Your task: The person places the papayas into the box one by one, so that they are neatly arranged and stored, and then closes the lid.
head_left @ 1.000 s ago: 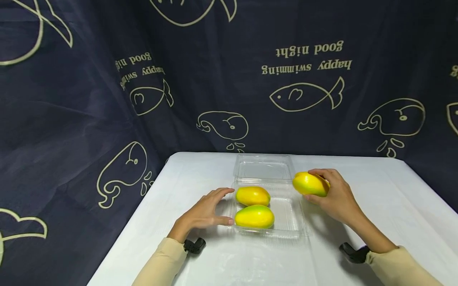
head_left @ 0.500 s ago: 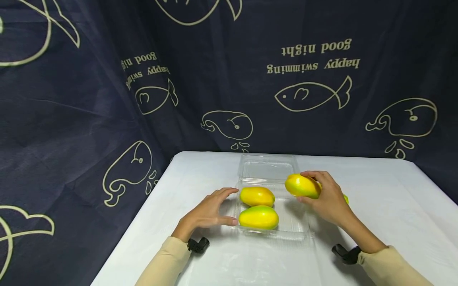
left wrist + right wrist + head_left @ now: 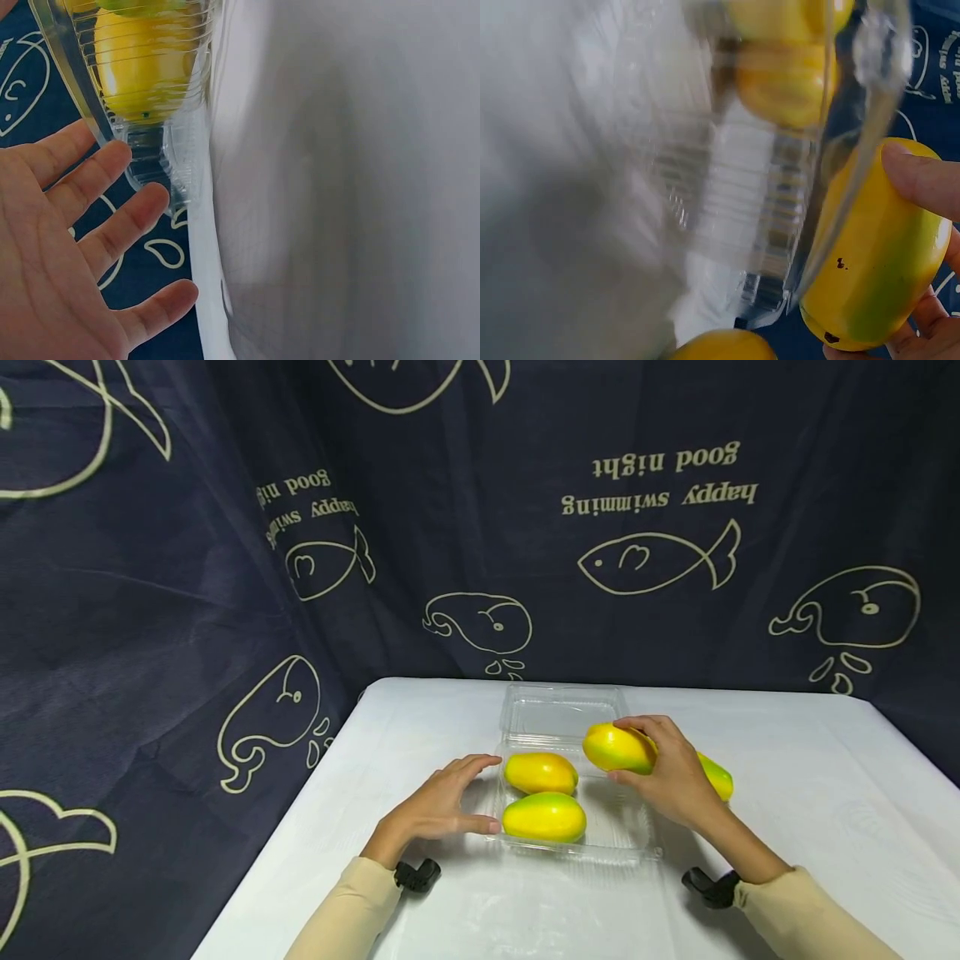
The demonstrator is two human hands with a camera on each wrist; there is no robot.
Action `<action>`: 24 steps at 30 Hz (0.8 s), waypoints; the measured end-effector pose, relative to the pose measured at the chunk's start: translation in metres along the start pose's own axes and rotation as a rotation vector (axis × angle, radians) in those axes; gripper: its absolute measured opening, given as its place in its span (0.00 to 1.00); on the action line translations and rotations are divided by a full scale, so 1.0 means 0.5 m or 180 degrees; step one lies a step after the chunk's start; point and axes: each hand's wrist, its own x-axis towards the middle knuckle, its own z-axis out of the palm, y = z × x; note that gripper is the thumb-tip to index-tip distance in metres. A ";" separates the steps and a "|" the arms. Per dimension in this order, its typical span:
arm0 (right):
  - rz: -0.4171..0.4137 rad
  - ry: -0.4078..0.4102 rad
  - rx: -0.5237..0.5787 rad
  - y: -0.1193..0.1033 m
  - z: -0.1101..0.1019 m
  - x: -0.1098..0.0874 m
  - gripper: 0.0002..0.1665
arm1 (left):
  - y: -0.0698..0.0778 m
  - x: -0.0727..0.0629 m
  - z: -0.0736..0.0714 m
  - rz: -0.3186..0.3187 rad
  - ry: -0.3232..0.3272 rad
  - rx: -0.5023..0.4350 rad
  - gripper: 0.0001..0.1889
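Observation:
In the head view my right hand (image 3: 678, 781) grips a yellow mango (image 3: 617, 748) with a greenish tint, above the right part of a clear plastic box (image 3: 615, 814). The right wrist view shows that mango (image 3: 877, 255) pinched between thumb and fingers, with dark specks on its skin. Two more mangoes lie side by side in the box's left half, a rear mango (image 3: 540, 774) and a front mango (image 3: 543, 817). At the box's left side my left hand (image 3: 431, 806) has its fingers spread; its fingertips are at the wall, and firm contact cannot be told.
Behind the box its hinged clear lid (image 3: 562, 710) lies folded back on the white-covered table (image 3: 420, 718). Partly hidden by my right hand, another mango (image 3: 716, 777) lies on the table to the right. A dark printed curtain (image 3: 480, 527) hangs behind.
My right hand has carried the mango leftward, from the box's right edge to over it. The mango on the table has come into sight behind that hand. The left hand stays by the box.

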 end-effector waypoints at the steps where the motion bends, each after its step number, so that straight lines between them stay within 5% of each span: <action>1: -0.0002 -0.0008 0.0001 -0.001 0.002 0.001 0.42 | 0.000 0.000 0.000 0.0001 0.0000 0.0003 0.52; 24: -0.0010 -0.0303 0.0128 0.001 0.047 0.012 0.43 | 0.003 -0.001 -0.004 -0.0032 -0.0026 0.0033 0.52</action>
